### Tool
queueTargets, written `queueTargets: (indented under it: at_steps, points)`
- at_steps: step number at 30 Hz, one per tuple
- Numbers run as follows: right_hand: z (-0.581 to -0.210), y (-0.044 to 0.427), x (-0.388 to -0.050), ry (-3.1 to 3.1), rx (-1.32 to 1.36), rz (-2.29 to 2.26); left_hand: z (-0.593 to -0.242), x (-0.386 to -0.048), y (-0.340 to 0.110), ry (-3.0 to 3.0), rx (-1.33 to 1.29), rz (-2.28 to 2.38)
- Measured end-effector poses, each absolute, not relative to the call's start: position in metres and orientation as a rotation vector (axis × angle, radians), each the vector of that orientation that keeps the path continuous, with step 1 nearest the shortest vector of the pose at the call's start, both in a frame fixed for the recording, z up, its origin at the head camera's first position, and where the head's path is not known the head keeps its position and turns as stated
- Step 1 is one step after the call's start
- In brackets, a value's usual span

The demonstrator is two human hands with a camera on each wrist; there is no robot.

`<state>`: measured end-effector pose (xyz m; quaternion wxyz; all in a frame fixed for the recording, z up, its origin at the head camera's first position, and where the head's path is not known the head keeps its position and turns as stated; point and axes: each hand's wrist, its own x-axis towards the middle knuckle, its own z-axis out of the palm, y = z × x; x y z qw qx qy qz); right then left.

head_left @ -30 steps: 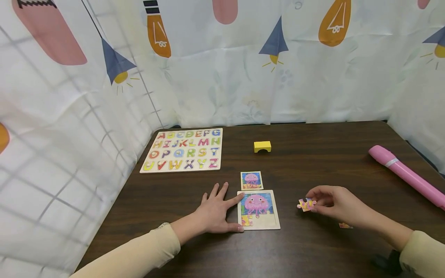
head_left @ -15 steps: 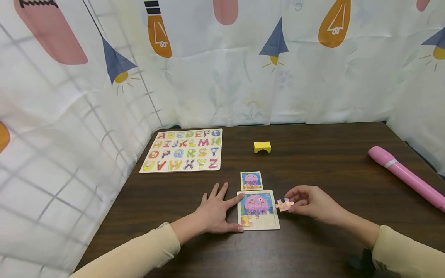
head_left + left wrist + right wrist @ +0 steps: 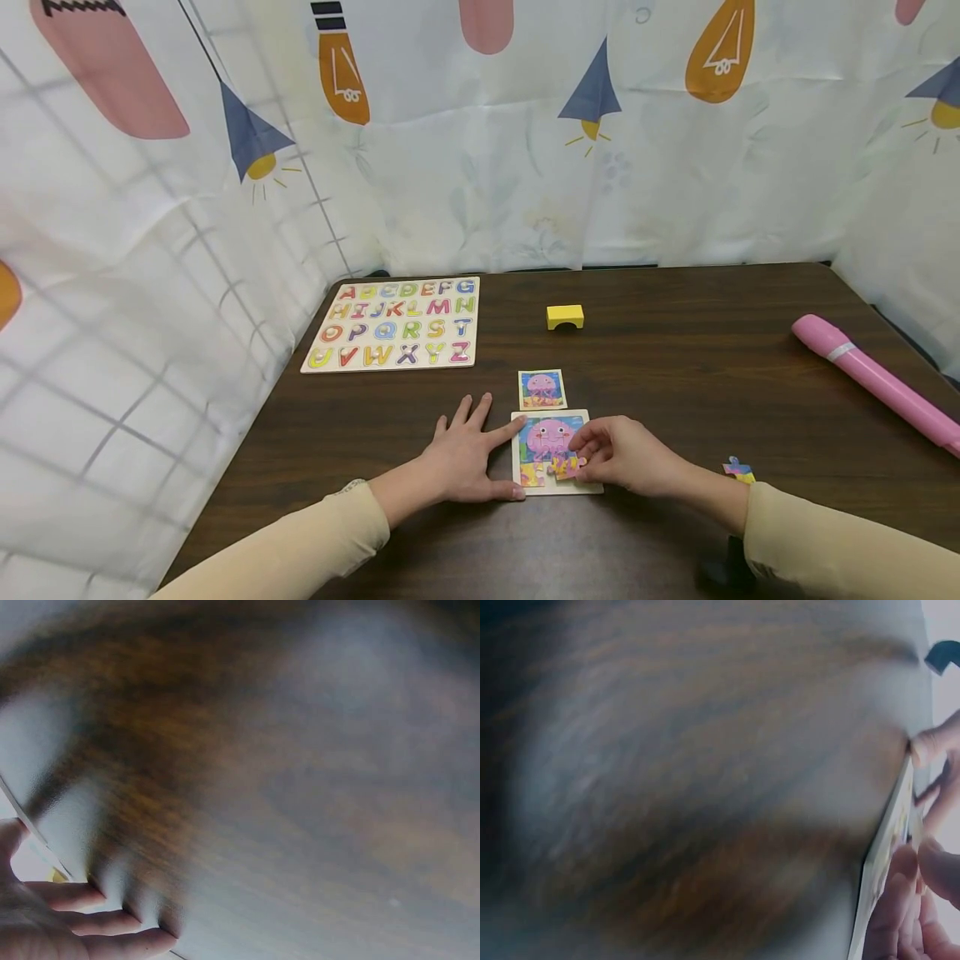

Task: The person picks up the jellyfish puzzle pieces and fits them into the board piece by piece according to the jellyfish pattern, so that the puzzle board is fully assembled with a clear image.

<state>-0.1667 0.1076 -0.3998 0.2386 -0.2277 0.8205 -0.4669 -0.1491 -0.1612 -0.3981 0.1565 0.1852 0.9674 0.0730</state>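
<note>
A square jigsaw board with a pink octopus picture lies on the dark table. My left hand has its fingers spread, with thumb and forefinger touching the board's left edge; in the left wrist view the fingers are straight. Over the board's lower right part, my right hand pinches a pink and yellow jigsaw piece between thumb and fingers. I cannot tell whether the piece touches the board. The right wrist view shows the fingers at the board's edge, the piece mostly hidden.
Just behind the board lies a small octopus picture card. Another jigsaw piece is beside my right forearm. Farther back are an alphabet board and a yellow arched block. A pink cylindrical stick lies at the right.
My right hand has carried the jigsaw piece leftward from the table onto the board's lower right area. The piece beside the forearm now shows more fully. My left hand stays in place.
</note>
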Motion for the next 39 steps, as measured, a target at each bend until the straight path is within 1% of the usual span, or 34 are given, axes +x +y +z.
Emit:
queueTargets:
  at_steps: [24,32,39]
  points:
    - [-0.401,0.087,-0.160,2.470,-0.709,-1.040,-0.398,-0.149,-0.161,2.775,0.526,0.230]
    - [-0.403,0.087,-0.161,2.495,-0.679,-1.048,-0.400,-0.150,-0.162,2.776,0.533,0.241]
    - [-0.400,0.088,-0.158,2.492,-0.721,-1.035,-0.400,-0.150,-0.163,2.780,0.541,0.239]
